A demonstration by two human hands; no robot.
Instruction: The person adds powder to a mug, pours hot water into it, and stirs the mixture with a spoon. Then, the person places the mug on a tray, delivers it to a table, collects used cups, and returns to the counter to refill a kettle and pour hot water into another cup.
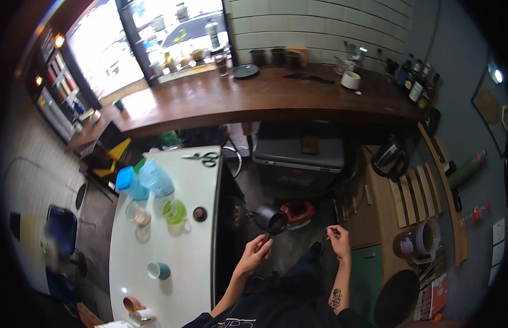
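My left hand (257,252) is closed around the handle of a small dark pot (269,217), held in front of me beyond the table's edge. The pot is tilted, and its open mouth shows on the right side; what is inside is too dark to make out. Behind and below the pot, a bin with a red liner (298,212) stands on the floor. My right hand (338,240) hangs in the air to the right, near the wooden cabinet (357,218). Its fingers are loosely curled, and I see nothing in them.
On the white table (183,246) at left stand blue pitchers (155,177), a green glass (173,212), several cups and scissors (206,158). A long wooden counter (210,101) spans the back. A dark chest (298,147) sits beneath it. An electric kettle (389,158) stands at right.
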